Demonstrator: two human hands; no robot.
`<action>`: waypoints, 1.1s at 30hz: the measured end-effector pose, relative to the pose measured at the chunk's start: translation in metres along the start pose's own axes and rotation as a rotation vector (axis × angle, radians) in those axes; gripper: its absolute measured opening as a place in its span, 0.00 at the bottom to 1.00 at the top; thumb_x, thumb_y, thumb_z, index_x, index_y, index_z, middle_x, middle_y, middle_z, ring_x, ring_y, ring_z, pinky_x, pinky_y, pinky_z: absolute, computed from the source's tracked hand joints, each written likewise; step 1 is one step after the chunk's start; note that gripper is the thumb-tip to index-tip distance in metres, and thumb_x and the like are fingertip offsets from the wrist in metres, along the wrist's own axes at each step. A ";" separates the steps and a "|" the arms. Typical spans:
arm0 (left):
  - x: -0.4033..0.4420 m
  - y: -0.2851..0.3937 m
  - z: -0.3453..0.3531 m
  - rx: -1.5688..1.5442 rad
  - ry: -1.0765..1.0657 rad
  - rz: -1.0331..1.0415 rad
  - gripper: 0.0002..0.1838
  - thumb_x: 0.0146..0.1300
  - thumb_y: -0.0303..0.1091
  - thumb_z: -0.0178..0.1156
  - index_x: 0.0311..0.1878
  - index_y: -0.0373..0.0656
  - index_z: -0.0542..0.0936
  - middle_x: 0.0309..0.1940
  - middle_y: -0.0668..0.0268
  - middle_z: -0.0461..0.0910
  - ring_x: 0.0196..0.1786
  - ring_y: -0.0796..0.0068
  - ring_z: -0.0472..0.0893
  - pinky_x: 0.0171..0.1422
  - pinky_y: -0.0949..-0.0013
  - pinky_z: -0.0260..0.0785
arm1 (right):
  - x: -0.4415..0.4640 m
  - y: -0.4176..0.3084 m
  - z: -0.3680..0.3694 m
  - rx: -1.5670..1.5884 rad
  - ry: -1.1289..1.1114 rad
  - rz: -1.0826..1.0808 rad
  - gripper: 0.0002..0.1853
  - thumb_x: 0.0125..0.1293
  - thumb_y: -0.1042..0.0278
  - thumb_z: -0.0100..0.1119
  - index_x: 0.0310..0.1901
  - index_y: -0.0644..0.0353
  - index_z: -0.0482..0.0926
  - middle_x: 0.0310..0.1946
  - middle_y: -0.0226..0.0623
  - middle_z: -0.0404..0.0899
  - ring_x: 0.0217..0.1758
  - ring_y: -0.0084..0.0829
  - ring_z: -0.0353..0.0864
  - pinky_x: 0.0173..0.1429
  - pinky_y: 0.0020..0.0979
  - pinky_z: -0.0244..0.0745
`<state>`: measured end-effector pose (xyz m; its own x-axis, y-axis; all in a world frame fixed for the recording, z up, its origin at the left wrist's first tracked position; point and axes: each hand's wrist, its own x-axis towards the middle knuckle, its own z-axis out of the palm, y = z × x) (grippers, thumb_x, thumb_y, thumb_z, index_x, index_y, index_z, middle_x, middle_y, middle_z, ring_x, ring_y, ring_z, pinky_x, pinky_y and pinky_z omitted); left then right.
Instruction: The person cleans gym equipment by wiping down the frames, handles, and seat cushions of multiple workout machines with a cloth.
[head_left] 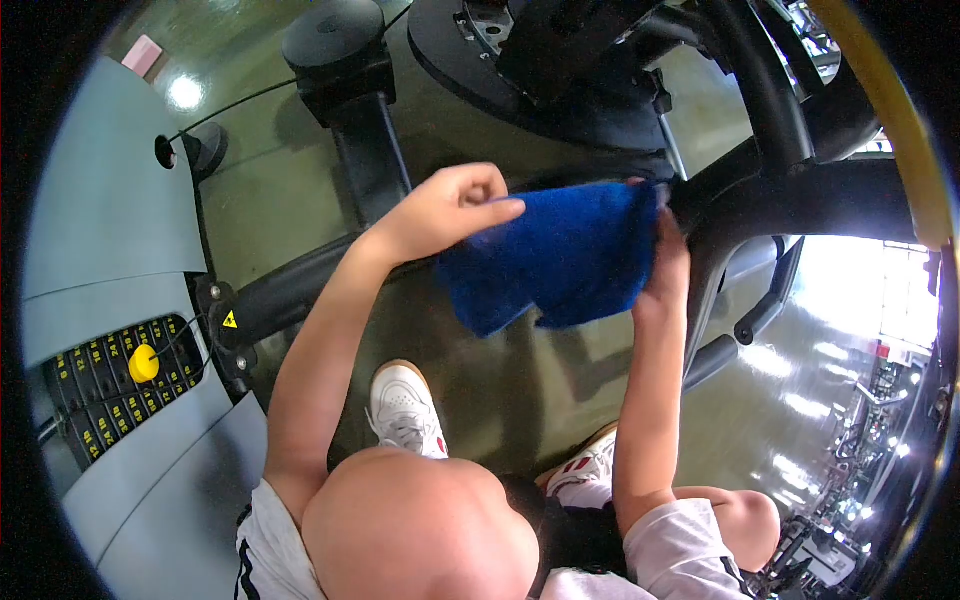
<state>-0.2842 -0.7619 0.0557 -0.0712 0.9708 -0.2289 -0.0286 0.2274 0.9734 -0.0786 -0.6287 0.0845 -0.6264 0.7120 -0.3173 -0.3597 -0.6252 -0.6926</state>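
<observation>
A blue cloth hangs stretched between my two hands, above the floor and in front of my knees. Its lower edge is uneven, with a notch near the middle. My left hand pinches the upper left corner between thumb and curled fingers. At the other end, my right hand grips the right edge; part of its fingers is hidden behind the cloth and slightly blurred.
Left stands a grey machine housing with a numbered weight stack and yellow selector knob. A black frame tube crosses behind my left forearm. Black machine parts fill the top; a yellow bar curves at upper right.
</observation>
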 end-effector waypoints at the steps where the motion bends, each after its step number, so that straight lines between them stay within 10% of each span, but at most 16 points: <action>1: 0.004 -0.010 0.002 -0.090 0.127 0.082 0.10 0.60 0.33 0.61 0.36 0.39 0.71 0.30 0.70 0.74 0.36 0.79 0.73 0.40 0.73 0.67 | 0.009 0.008 -0.012 -0.274 0.080 -0.085 0.13 0.66 0.62 0.51 0.48 0.58 0.75 0.41 0.33 0.76 0.47 0.26 0.75 0.54 0.30 0.67; 5: 0.008 -0.031 0.000 0.971 0.786 0.374 0.08 0.57 0.28 0.58 0.40 0.39 0.73 0.39 0.56 0.75 0.40 0.56 0.77 0.44 0.63 0.70 | 0.021 0.049 -0.042 -1.045 0.396 -0.542 0.16 0.61 0.71 0.54 0.51 0.58 0.71 0.46 0.37 0.73 0.47 0.32 0.73 0.54 0.32 0.65; 8: 0.003 -0.037 0.003 0.970 0.682 0.326 0.08 0.58 0.28 0.56 0.41 0.39 0.73 0.39 0.57 0.76 0.41 0.56 0.78 0.45 0.63 0.71 | 0.008 0.070 -0.020 -1.494 0.273 -0.844 0.18 0.52 0.78 0.56 0.47 0.62 0.72 0.45 0.46 0.72 0.51 0.42 0.71 0.57 0.40 0.64; 14: 0.009 -0.038 0.004 0.733 0.778 0.266 0.06 0.60 0.27 0.55 0.40 0.40 0.75 0.36 0.55 0.78 0.39 0.58 0.79 0.44 0.64 0.71 | -0.017 0.135 0.016 -1.656 -0.308 -0.722 0.24 0.56 0.74 0.55 0.57 0.59 0.69 0.59 0.47 0.65 0.66 0.44 0.59 0.68 0.44 0.55; 22: 0.006 -0.040 0.003 0.540 0.787 0.226 0.05 0.59 0.27 0.54 0.38 0.39 0.76 0.33 0.59 0.78 0.36 0.63 0.80 0.42 0.65 0.71 | 0.019 0.117 0.000 -1.902 -0.365 -0.823 0.23 0.65 0.58 0.50 0.62 0.48 0.66 0.64 0.30 0.64 0.70 0.34 0.57 0.71 0.44 0.51; 33: 0.007 -0.037 0.022 0.568 0.591 0.265 0.06 0.62 0.27 0.54 0.41 0.37 0.75 0.34 0.60 0.76 0.33 0.74 0.76 0.39 0.73 0.68 | 0.107 0.061 -0.042 -1.951 0.188 -0.843 0.13 0.58 0.57 0.51 0.30 0.55 0.83 0.36 0.35 0.81 0.49 0.37 0.74 0.59 0.38 0.62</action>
<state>-0.2622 -0.7619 0.0184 -0.5169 0.8343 0.1920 0.5540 0.1550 0.8179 -0.1380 -0.5771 -0.0186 -0.6361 0.6656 0.3902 0.6272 0.7406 -0.2409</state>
